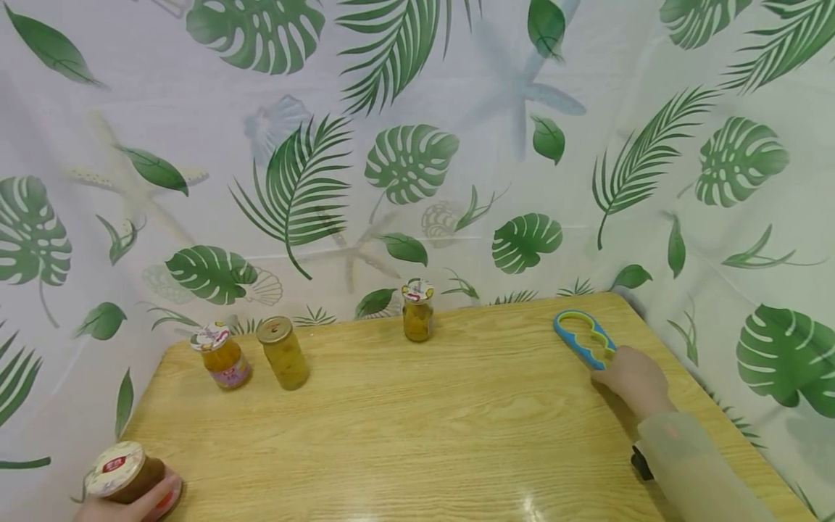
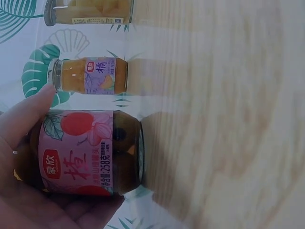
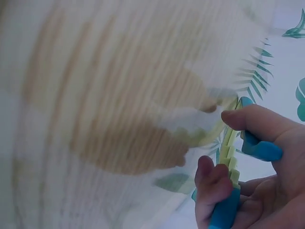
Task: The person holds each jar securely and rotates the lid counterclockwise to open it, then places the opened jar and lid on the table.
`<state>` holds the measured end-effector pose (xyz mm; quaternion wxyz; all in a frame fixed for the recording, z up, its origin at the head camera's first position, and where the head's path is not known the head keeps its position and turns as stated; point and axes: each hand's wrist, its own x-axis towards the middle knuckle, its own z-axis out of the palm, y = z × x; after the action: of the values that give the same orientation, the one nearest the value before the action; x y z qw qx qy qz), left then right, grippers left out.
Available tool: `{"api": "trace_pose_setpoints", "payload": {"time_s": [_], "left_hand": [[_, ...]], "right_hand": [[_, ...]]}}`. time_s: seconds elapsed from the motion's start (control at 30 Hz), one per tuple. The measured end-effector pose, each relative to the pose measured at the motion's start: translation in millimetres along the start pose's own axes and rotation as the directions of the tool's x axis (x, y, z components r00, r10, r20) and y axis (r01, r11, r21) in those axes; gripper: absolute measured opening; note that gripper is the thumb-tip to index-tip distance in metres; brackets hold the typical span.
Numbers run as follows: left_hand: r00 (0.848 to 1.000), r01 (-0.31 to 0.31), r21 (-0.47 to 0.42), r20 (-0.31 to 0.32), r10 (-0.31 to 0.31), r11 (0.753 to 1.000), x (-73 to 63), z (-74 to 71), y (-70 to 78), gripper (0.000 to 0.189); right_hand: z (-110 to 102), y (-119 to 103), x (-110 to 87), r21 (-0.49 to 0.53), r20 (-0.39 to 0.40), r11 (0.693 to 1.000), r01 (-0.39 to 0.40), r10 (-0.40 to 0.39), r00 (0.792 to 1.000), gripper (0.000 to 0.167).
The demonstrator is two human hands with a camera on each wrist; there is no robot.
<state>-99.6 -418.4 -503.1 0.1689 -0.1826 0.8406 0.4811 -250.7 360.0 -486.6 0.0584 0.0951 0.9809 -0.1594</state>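
At the near left, my left hand (image 1: 127, 509) grips a glass jar of hawthorn fruit (image 1: 140, 478) with a cream lid. The left wrist view shows the thumb and fingers round the jar's pink label (image 2: 78, 152), its base close to the table. On the right, my right hand (image 1: 634, 378) holds a blue jar opener (image 1: 577, 348) with a wavy yellow-green inner edge. In the right wrist view, the fingers wrap the opener's blue frame (image 3: 226, 212), and part of it is hidden by the hand.
An orange fruit jar (image 1: 225, 359) with a purple label stands at the back left beside a gold-lidded jar of yellow fruit (image 1: 288, 361). A smaller jar (image 1: 417, 322) stands at the table's back edge. A leaf-patterned curtain (image 1: 417, 239) surrounds the wooden table (image 1: 404, 435).
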Motion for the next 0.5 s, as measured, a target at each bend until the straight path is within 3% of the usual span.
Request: {"api": "trace_pose_setpoints", "payload": {"time_s": [0.03,0.1,0.23,0.5], "left_hand": [[0.985,0.085,0.039,-0.151,-0.078,0.996,-3.0,5.6,4.9,0.073],[0.980,0.084,0.082,-0.186,-0.068,0.993,-3.6,11.8,9.1,0.084],[0.975,0.066,0.100,-0.220,-0.043,0.993,-5.9,23.6,16.3,0.095],[0.962,0.129,0.223,-0.263,-0.068,0.966,-14.2,43.8,28.4,0.104]], "right_hand": [[-0.4,-0.2,0.0,0.002,0.004,1.000,-0.003,0.003,1.000,0.043],[-0.7,-0.2,-0.1,0.011,0.014,1.000,-0.016,0.016,1.000,0.046],[1.3,2.5,-0.4,0.022,0.034,0.998,-0.053,0.053,0.998,0.048],[5.4,9.2,1.6,0.009,0.012,0.997,-0.074,0.074,0.997,0.048]]}}
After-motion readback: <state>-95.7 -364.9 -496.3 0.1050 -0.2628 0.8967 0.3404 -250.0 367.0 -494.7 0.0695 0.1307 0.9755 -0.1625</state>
